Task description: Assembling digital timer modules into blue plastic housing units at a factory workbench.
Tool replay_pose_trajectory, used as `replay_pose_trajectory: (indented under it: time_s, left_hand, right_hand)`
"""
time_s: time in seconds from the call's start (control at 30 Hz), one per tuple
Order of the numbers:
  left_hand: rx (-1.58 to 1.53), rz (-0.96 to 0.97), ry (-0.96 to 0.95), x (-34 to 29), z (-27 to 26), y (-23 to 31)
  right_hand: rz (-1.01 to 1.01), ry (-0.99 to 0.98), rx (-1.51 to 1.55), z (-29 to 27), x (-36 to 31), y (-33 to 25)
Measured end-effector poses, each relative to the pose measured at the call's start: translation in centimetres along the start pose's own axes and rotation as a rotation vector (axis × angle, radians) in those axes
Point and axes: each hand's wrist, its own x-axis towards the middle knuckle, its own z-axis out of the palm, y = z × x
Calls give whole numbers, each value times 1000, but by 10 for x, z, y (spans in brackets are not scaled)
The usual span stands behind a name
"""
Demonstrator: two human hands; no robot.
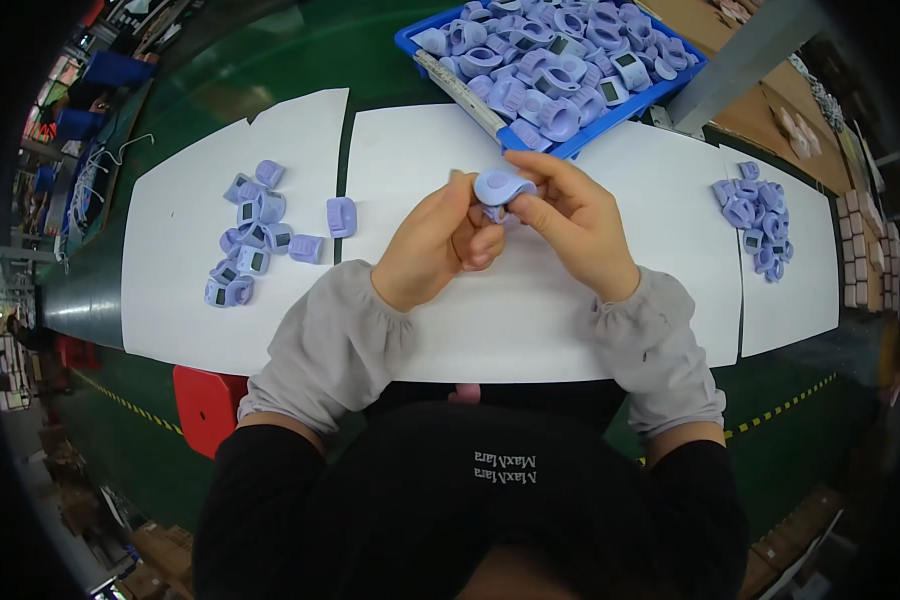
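Above the middle of the white-covered table, a lavender plastic device (503, 187) with a rounded, ring-like part is between my hands. My right hand (573, 222) pinches its right side between thumb and fingers. At its lower left, my left hand (438, 242) has its fingers curled against it, partly hiding its underside. To the left lies a loose group of similar lavender devices (253, 212), several with small grey screens. One device (341, 217) sits apart, nearer my left hand. Another cluster of lavender devices (762, 212) rests at the far right.
A blue crate (598, 133) heaped with lavender devices stands at the back of the table, beside a grey metal post (738, 65). White sheets (540, 320) cover the tabletop. A red stool (208, 408) is below the table's left front edge.
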Motion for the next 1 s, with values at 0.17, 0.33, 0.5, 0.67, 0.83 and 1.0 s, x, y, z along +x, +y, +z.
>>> replay_pose_trajectory:
  time_s: [0.17,0.33,0.5,0.67,0.83,1.0]
  left_hand:
    - [748,422,144,-1,-13,-17]
    - [687,337,93,-3,2,-12]
    - [642,321,100,-4,6,-10]
    - [695,325,100,-2,2,-9]
    - [613,338,126,-2,6,-14]
    - [703,364,98,-1,0,-15]
  right_hand:
    - [-15,-149,22,6,-5,5]
    - [-56,-85,-48,5,-9,2]
    - [-130,-103,-88,3,-5,0]
    - [-224,-99,-171,-1,-3,1]
    - [-222,-74,-217,-4,-3,1]
    - [-226,-32,-245,-4,-4,1]
